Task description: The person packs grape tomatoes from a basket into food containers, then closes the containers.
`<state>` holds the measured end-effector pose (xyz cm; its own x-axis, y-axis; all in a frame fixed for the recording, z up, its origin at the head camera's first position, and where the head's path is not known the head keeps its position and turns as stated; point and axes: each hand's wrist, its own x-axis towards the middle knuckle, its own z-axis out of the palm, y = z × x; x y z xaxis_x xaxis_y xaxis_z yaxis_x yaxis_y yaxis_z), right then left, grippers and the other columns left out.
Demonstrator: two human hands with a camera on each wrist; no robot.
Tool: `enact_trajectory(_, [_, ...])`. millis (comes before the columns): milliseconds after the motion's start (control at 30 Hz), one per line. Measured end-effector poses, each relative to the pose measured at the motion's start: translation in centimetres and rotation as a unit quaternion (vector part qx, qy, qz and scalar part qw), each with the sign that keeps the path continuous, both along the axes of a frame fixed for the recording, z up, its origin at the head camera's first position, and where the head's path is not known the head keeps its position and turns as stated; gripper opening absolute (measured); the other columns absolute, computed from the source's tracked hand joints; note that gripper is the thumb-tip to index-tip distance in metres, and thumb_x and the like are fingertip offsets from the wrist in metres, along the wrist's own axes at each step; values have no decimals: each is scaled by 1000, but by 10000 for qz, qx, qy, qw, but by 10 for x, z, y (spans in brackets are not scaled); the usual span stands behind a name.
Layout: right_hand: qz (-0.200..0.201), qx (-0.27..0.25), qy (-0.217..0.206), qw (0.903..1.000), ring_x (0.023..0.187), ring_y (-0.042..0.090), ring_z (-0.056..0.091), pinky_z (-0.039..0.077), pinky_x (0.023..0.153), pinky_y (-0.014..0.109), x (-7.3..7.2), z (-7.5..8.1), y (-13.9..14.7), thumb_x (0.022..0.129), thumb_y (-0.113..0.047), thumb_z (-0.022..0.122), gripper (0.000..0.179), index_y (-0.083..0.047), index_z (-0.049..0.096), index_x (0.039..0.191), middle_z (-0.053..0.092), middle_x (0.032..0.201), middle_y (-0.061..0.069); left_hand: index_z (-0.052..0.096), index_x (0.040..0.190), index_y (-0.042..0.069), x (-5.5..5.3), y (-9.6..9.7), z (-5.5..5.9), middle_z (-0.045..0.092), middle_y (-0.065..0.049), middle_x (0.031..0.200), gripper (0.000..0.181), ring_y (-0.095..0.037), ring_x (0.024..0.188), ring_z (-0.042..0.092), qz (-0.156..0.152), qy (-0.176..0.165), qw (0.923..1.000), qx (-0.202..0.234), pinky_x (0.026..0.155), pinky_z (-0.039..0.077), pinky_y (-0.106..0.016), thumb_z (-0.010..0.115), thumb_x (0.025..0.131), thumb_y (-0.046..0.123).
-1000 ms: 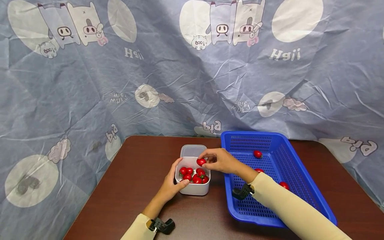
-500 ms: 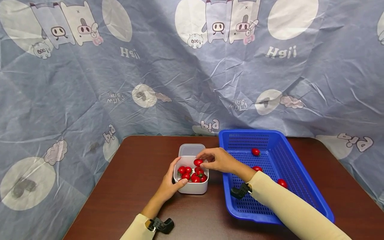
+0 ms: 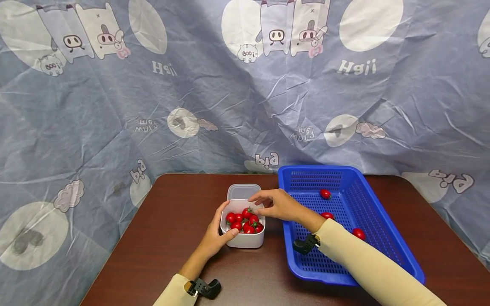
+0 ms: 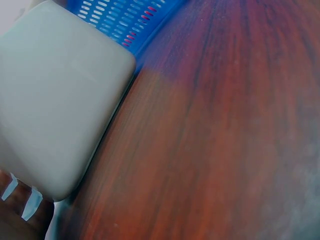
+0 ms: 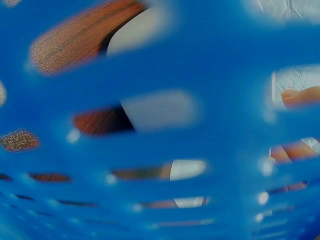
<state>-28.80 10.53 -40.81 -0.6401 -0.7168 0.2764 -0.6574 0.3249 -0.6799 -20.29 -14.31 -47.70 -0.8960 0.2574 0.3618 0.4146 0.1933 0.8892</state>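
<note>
A white square container (image 3: 246, 242) holds several red cherry tomatoes (image 3: 249, 229) with green stems. My left hand (image 3: 214, 238) grips its left side, thumb over the near rim and fingers along the far left edge. In the left wrist view the container's pale wall (image 4: 65, 100) fills the left part. My right hand (image 3: 281, 205) hovers at the container's right rim, thumb and fingers apart with nothing between them. A tomato (image 3: 246, 212) lies just below its fingertips, on top of the others. Through slots in the right wrist view, a fingertip (image 5: 297, 96) shows.
A blue slotted basket (image 3: 294, 265) stands on the right under my right forearm, with 3 tomatoes (image 3: 358, 233) showing in it. A translucent lid (image 3: 243, 191) lies behind the container. The brown table (image 3: 172, 204) meets a printed curtain (image 3: 229, 93) at the back.
The tomato pinched in my right hand has gone down into the container and been let go; the fingers now stand apart. The left hand keeps its hold. The head view has shifted slightly.
</note>
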Motion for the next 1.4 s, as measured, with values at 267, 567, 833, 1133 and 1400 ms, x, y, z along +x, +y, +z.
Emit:
enact_trajectory(267, [120,-128,-101,9998,89,26,68,53,78,50,0,2,1,83,-12,76,34,-4,67,115,71,103,13,21,151,3,2,-1,0,34,-29,145,82,-45,129,39,-19,7,10000,4,101,32,-63,66,85,16])
enact_trajectory(567, [222,-510,-459,9974,102,33,66,52,85,43,-4,8,6,84,-10,74,34,-2,66,116,69,110,17,22,152,6,2,2,1,34,-27,146,81,-43,130,39,-10,-95,10000,13,103,31,-62,67,86,17])
enact_trajectory(833, [-38,-573,-760,9954,104,30,65,51,88,42,-5,20,16,85,-17,75,31,-14,68,115,69,112,4,22,152,10,-6,1,-9,37,-22,146,82,-39,129,41,-9,-4,10000,44,102,32,-60,68,85,20])
enact_trajectory(1133, [-474,-535,-530,9960,103,33,64,50,87,48,6,48,32,85,-6,72,31,-6,67,116,69,109,11,24,151,8,-4,0,-6,37,-23,146,80,-42,128,41,37,88,10000,18,102,33,-61,68,85,17])
enact_trajectory(1400, [-751,-602,-577,9937,106,37,62,48,89,50,1,55,51,85,-6,72,32,-3,66,116,68,112,14,24,152,15,-12,-4,-24,38,-17,146,81,-35,129,42,126,129,9998,-44,102,35,-58,69,85,19])
